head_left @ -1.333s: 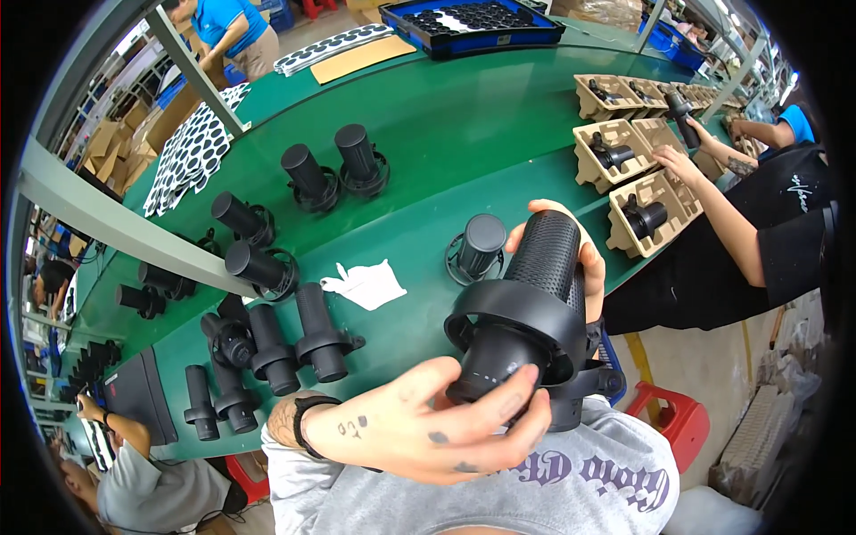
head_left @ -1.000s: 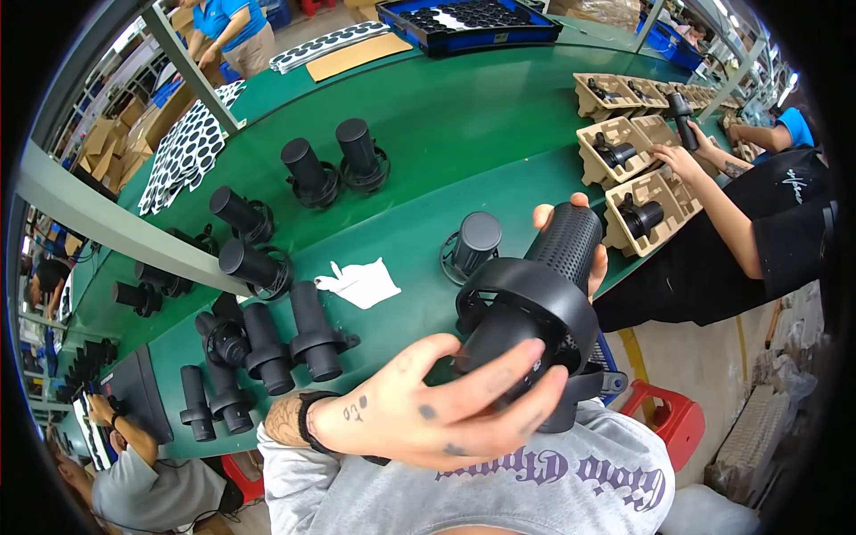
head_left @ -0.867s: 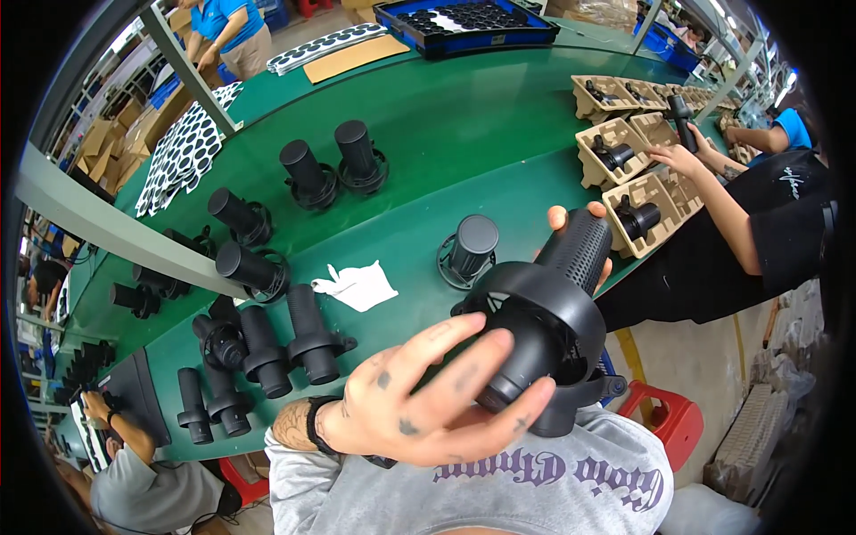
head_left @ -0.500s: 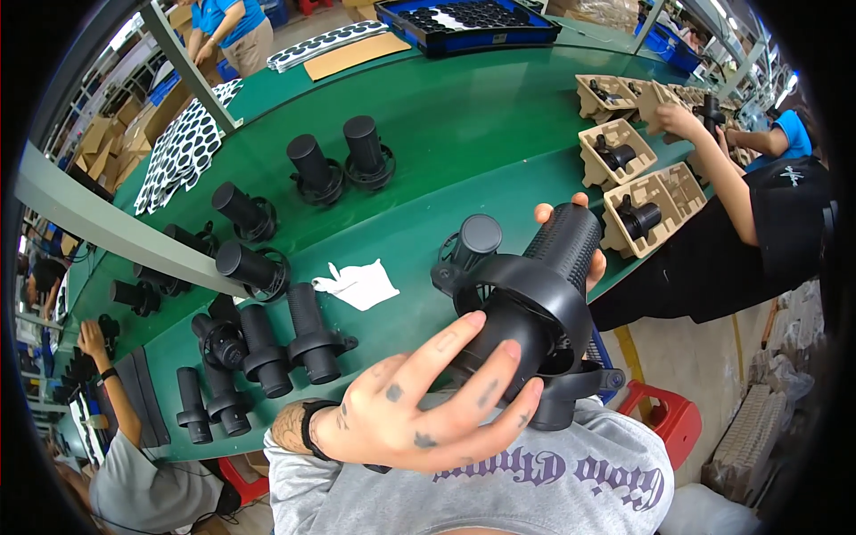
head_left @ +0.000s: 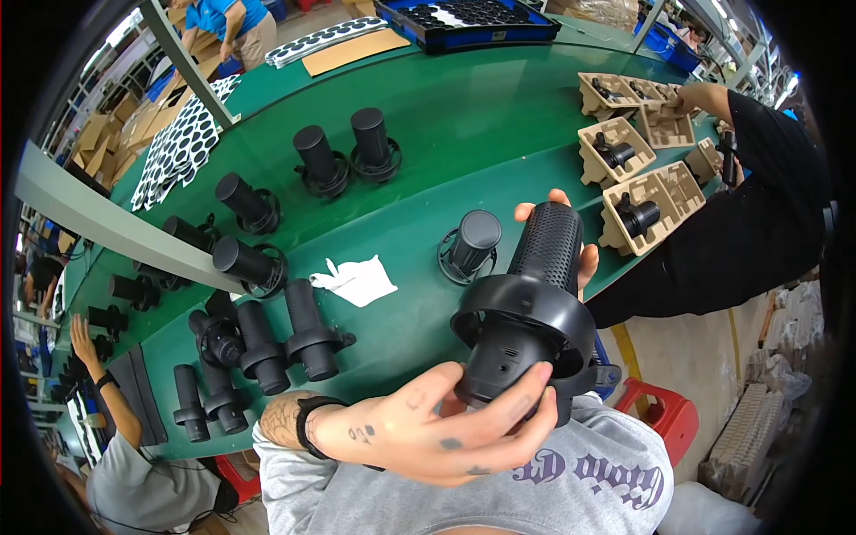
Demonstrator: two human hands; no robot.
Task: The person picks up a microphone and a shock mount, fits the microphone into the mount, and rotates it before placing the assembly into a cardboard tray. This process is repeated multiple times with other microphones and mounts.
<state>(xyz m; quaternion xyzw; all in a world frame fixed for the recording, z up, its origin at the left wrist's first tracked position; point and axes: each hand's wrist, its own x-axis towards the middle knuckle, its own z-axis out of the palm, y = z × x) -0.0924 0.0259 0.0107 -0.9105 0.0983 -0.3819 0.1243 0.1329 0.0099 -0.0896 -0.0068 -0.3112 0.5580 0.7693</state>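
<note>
I hold a black cylindrical device (head_left: pixel 526 312) with a perforated upper barrel and a wide ring collar, close to my chest. My left hand (head_left: pixel 437 428) wraps its lower end from below, fingers curled over the base. My right hand (head_left: pixel 580 254) grips the perforated barrel from behind; only fingertips show. One similar black unit (head_left: pixel 468 245) stands upright on the green table (head_left: pixel 499 116) just beyond.
Several more black units stand or lie at the left (head_left: pixel 267 343) and middle (head_left: pixel 348 160). A white cloth (head_left: pixel 357 279) lies nearby. Cardboard trays (head_left: pixel 646 201) sit at right, where a person in black (head_left: pixel 749 196) works. A blue tray (head_left: pixel 473 18) sits at the far edge.
I have turned the device in my hands; its perforated barrel now points more upright and its base faces me. The person at right moved their arm to farther trays.
</note>
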